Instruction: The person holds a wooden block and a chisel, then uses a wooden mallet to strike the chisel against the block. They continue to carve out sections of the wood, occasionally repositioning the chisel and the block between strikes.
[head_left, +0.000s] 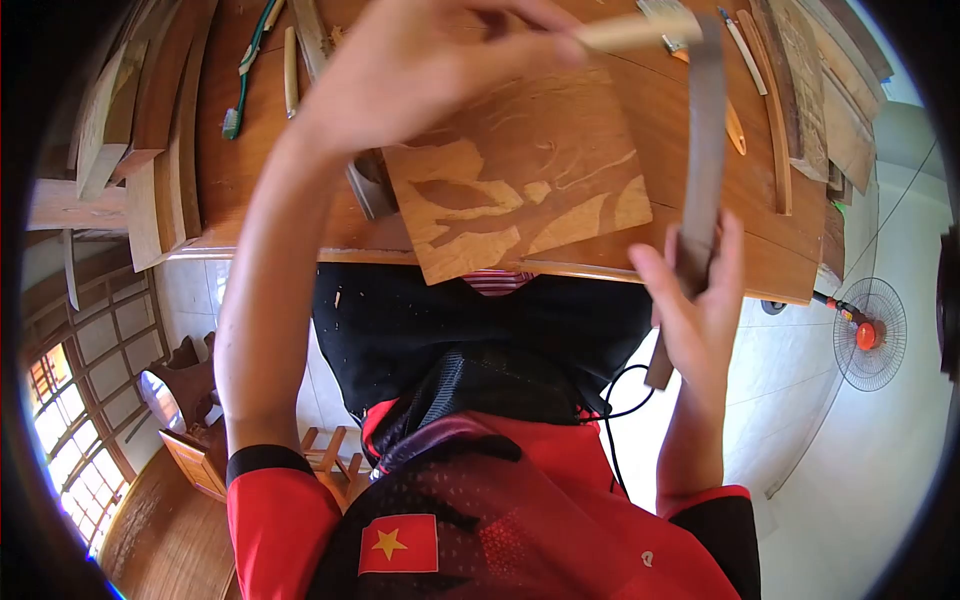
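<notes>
My left hand (430, 70), blurred by motion, is closed round one end of a pale wooden stick (630, 33). The stick's other end meets or overlaps the top of a long grey-brown bar (706, 130); whether they touch is unclear. My right hand (700, 290) grips this bar near its lower end, at the table's front edge. Between and below the hands a square wooden panel (530, 190) with a carved, two-tone relief lies tilted, its lower corner past the table edge. A dark block-like tool (372, 185) sits at the panel's left, partly behind my left wrist.
A green toothbrush (240, 95) and a thin wooden-handled tool (291, 75) lie at the left. Brushes (675, 20) and a thin white tool (742, 50) are at the back right. Boards (165, 110) line both sides of the table (260, 215). A fan (868, 335) stands right.
</notes>
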